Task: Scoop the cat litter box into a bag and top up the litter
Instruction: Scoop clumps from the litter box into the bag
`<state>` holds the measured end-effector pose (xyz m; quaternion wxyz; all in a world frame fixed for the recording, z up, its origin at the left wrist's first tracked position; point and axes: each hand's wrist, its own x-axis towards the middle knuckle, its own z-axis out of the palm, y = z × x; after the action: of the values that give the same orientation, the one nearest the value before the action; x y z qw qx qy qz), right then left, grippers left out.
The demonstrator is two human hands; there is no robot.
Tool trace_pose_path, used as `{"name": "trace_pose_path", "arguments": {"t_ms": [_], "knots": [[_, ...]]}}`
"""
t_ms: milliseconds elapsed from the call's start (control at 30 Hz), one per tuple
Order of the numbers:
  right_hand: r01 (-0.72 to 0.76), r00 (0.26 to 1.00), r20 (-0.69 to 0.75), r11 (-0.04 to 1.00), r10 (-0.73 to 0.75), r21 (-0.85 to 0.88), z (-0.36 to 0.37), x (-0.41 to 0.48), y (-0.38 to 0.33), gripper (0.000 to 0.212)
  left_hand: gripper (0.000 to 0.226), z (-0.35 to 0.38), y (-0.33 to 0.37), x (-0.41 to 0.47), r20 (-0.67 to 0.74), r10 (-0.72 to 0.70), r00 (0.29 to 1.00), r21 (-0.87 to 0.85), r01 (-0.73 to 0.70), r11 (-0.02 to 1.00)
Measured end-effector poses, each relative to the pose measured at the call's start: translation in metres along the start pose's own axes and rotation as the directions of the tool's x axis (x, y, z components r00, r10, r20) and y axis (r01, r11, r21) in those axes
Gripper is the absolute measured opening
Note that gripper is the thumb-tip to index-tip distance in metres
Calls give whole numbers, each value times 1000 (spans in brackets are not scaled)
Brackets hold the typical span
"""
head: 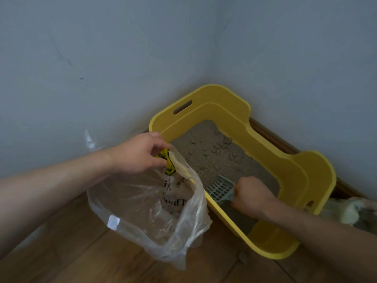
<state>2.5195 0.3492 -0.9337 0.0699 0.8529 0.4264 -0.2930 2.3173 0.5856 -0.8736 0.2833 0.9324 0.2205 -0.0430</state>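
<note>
Head: right grip holds scoop, left grip bag.

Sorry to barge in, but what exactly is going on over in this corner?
A person is cleaning a yellow plastic litter box that sits on the wooden floor in the corner of the room. The left hand pinches the rim of a clear plastic bag, holding it open beside the box. The right hand grips a pale grey slotted scoop, its head low inside the box. Clumps lie scattered on the sandy litter.
</note>
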Motion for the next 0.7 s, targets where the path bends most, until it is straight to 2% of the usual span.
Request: {"name": "trace_pose_path", "arguments": {"t_ms": [67,167,333,467,633,700], "knots": [[-6,1000,-19,999,7,32,3,9,-9,11,46,0,-1,2,-2,20,1000,1,-20,1000],[-2,999,-38,998,4,70,4,23,-23,4,43,0,-3,4,3,37,999,2,-37,999],[29,997,-72,995,-23,92,-1,50,-43,13,46,-1,-6,4,32,47,998,-21,-47,999],[71,993,-104,993,-61,94,-8,67,-58,10,47,-3,-8,4,69,49,996,-24,-48,999],[105,982,-173,980,-76,166,-3,88,-71,29,46,-5,-7,5,91,47,995,-9,-46,999],[104,979,-196,970,-60,219,4,93,-71,21,46,-6,-8,5,104,44,994,-7,-43,999]]}}
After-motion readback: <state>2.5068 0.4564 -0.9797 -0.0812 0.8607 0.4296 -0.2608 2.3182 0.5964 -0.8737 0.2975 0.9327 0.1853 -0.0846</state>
